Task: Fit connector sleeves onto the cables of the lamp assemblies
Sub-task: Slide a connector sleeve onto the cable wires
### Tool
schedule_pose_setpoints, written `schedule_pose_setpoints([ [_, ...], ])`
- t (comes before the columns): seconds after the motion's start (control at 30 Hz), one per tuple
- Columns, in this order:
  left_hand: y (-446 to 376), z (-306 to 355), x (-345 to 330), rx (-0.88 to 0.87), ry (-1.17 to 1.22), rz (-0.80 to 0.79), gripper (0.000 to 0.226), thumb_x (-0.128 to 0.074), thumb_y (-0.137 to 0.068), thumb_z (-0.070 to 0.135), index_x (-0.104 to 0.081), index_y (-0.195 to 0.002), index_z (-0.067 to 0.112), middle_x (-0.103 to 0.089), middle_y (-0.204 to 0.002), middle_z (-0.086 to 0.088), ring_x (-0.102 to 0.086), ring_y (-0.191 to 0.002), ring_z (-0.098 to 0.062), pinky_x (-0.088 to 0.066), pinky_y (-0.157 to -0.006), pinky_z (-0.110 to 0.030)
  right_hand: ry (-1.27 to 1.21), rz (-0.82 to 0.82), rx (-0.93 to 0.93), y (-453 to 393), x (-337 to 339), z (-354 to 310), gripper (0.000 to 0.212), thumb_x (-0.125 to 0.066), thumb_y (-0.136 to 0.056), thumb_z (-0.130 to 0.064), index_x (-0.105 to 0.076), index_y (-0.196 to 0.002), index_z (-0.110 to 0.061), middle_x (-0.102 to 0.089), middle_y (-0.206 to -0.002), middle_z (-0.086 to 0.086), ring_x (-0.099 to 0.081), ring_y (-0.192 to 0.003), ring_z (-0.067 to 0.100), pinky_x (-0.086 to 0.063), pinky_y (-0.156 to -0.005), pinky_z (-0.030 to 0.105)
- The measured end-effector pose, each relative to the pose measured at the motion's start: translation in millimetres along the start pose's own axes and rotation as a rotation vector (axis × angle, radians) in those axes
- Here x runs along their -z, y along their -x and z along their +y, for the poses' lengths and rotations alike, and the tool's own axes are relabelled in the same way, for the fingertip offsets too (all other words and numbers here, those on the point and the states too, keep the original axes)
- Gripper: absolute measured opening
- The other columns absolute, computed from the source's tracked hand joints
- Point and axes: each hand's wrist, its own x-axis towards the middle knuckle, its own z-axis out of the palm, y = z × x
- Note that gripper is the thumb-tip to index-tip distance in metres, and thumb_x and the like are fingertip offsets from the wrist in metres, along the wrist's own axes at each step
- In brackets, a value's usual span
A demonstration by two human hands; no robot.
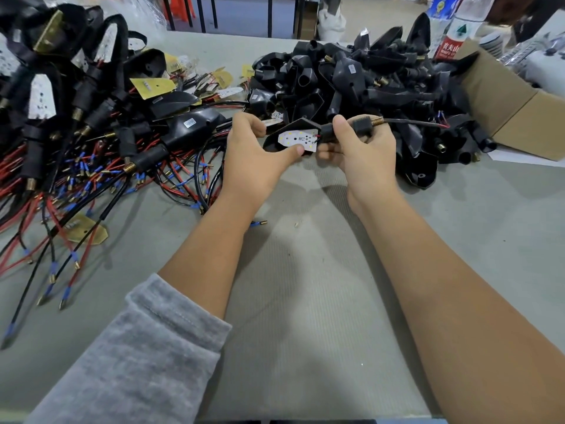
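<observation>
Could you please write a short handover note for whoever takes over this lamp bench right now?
Left hand holds the black lamp housing with the white LED board, thumb pressing the board.
Right hand grips the black connector sleeve on that lamp's black cable, brass thread showing.
Wired assemblies are heaped left, empty black housings right, beside the cardboard box.
Left: seat this sleeve, continue through the pile.

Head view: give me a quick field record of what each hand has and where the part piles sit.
left hand: grips the lamp housing, thumb on its white LED board
right hand: grips the black connector sleeve on the cable
brass thread: shows past the sleeve
left pile: wired assemblies, red and black leads
far pile: empty black housings
cardboard box: right of far pile
</observation>
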Motion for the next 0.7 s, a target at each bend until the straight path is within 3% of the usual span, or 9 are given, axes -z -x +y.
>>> schedule_pose_setpoints([
  [0.1, -0.6, 0.5, 1.0, 0.036, -0.092, -0.007, 0.035, -0.075, -0.08, 0.041, -0.051, -0.091, 0.018, -0.057, -0.099, 0.002, -0.051, -0.092, -0.014, -0.038, -0.07, -0.023, -0.049, 0.03, -0.008, -1.3, 0.2, 0.9, 0.016, -0.063, -0.094, -0.01, -0.048, -0.093, -0.006, -0.067, -0.079, 0.011, -0.065, -0.057, 0.021, -0.056, -0.061, 0.031],
  [0.23, 0.8, 4.7, 1.0, 0.063, -0.077, -0.012, 0.033, -0.067, -0.086, 0.045, -0.067, -0.1, 0.016, -0.068, -0.099, 0.004, -0.062, -0.095, -0.014, -0.049, -0.081, -0.029, -0.073, 0.047, -0.024, -2.0, 0.2, 2.3, 0.016, -0.064, -0.094, -0.011, -0.049, -0.093, -0.006, -0.067, -0.073, 0.004, -0.069, -0.06, 0.02, -0.056, -0.062, 0.028],
  [0.33, 3.2, 7.4, 2.7, 0.079, -0.04, -0.034, 0.039, -0.063, -0.09, 0.045, -0.069, -0.113, 0.013, -0.07, -0.105, 0.001, -0.065, -0.099, -0.017, -0.052, -0.089, -0.034, -0.071, 0.023, -0.02, -1.3, -0.3, 2.4, 0.016, -0.064, -0.093, -0.01, -0.048, -0.094, -0.006, -0.066, -0.076, 0.006, -0.069, -0.062, 0.021, -0.056, -0.061, 0.028],
  [0.4, 3.6, 8.1, 2.8, 0.09, -0.004, -0.059, 0.033, -0.061, -0.092, 0.043, -0.069, -0.108, 0.015, -0.07, -0.099, 0.002, -0.067, -0.097, -0.021, -0.053, -0.091, -0.041, -0.048, -0.02, -0.014, -0.7, -0.6, 2.5, 0.016, -0.064, -0.094, -0.012, -0.049, -0.093, -0.006, -0.069, -0.075, 0.007, -0.069, -0.061, 0.02, -0.057, -0.062, 0.03],
  [0.57, 0.7, 8.2, 3.6, 0.116, 0.094, -0.036, 0.026, -0.07, -0.088, 0.033, -0.07, -0.101, 0.011, -0.061, -0.078, 0.0, -0.063, -0.083, -0.023, -0.054, -0.087, -0.048, -0.034, -0.061, -0.013, 1.4, -1.6, 3.3, 0.016, -0.063, -0.094, -0.013, -0.049, -0.092, -0.007, -0.068, -0.083, 0.015, -0.069, -0.059, 0.019, -0.057, -0.061, 0.029],
  [0.7, 0.5, 8.6, 3.9, 0.113, 0.114, 0.02, 0.024, -0.079, -0.08, 0.031, -0.067, -0.089, 0.012, -0.065, -0.069, -0.004, -0.068, -0.073, -0.03, -0.057, -0.077, -0.047, -0.036, -0.046, -0.037, -0.2, -0.4, 4.3, 0.016, -0.063, -0.095, -0.013, -0.049, -0.092, -0.006, -0.068, -0.077, 0.012, -0.068, -0.057, 0.019, -0.057, -0.06, 0.029],
])
